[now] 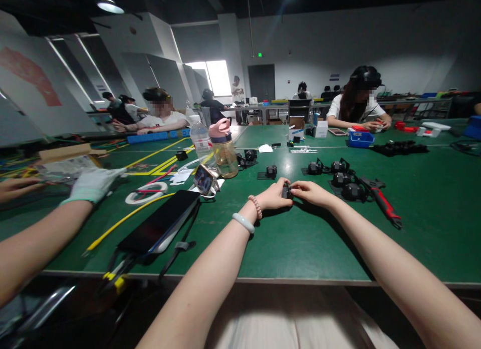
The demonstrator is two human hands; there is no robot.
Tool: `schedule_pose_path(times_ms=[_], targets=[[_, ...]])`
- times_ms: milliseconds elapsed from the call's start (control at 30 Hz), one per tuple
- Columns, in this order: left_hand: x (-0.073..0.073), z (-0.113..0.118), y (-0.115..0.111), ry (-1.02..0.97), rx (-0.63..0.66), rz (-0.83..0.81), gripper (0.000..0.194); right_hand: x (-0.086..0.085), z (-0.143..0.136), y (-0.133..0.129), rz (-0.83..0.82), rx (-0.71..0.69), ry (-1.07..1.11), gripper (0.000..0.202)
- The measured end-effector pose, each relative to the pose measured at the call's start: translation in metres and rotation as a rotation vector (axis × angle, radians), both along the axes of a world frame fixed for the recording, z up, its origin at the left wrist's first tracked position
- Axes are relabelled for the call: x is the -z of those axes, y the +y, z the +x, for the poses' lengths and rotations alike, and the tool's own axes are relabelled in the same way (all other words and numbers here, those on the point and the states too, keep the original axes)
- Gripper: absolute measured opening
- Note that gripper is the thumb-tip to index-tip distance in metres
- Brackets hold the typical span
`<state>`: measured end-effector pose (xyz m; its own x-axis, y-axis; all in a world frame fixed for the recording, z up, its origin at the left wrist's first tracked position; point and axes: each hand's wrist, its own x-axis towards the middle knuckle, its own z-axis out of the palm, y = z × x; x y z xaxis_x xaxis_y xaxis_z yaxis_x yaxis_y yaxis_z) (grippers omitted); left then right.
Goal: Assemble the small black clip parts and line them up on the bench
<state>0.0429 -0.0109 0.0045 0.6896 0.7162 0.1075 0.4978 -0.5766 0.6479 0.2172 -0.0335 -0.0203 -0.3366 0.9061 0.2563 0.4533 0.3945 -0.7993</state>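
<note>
My left hand (275, 195), with a beaded bracelet and a pale bangle at its wrist, is closed around a small black part (287, 191) just above the green table (300, 244). From the other side my right hand (311, 193) pinches the same part; the fingers hide most of it, so its kind does not show. Just beyond my hands sits a black camera-like unit (271, 171) on a flat black plate. Several similar units (343, 179) stand to the right. Beside them lies a red-and-black hand tool (385, 201).
Left of my arms are a tablet-like device (161, 221), a yellow cable (126, 221), a propped phone (205, 180), a pink-lidded bottle (224, 151) and a clear bottle (201, 141). A co-worker's gloved hand (92, 184) reaches in at left. A blue bin (361, 139) stands farther back.
</note>
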Motion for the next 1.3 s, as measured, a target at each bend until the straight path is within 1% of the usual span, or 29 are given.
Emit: schedule_pose_path(times_ms=[200, 400, 867, 1100, 1300], targets=[[0.0024, -0.0002, 0.0021, 0.015, 0.007, 0.02, 0.059, -0.0022, -0.0007, -0.003, 0.018, 0.017, -0.039, 0.032], [0.0041, -0.0009, 0.0051, 0.031, 0.034, 0.055, 0.06, 0.0006, 0.0003, -0.0016, 0.024, 0.024, -0.051, 0.033], [0.0008, -0.0004, 0.0013, 0.031, 0.013, 0.051, 0.059, -0.0012, 0.0002, -0.0015, -0.005, 0.025, -0.021, 0.031], [0.0044, -0.0002, 0.0028, 0.039, 0.016, 0.031, 0.06, -0.0021, -0.0002, -0.0027, -0.004, 0.019, -0.028, 0.031], [0.0051, -0.0014, 0.0049, 0.034, 0.036, 0.057, 0.06, -0.0037, -0.0017, -0.0035, 0.001, 0.037, -0.043, 0.031]])
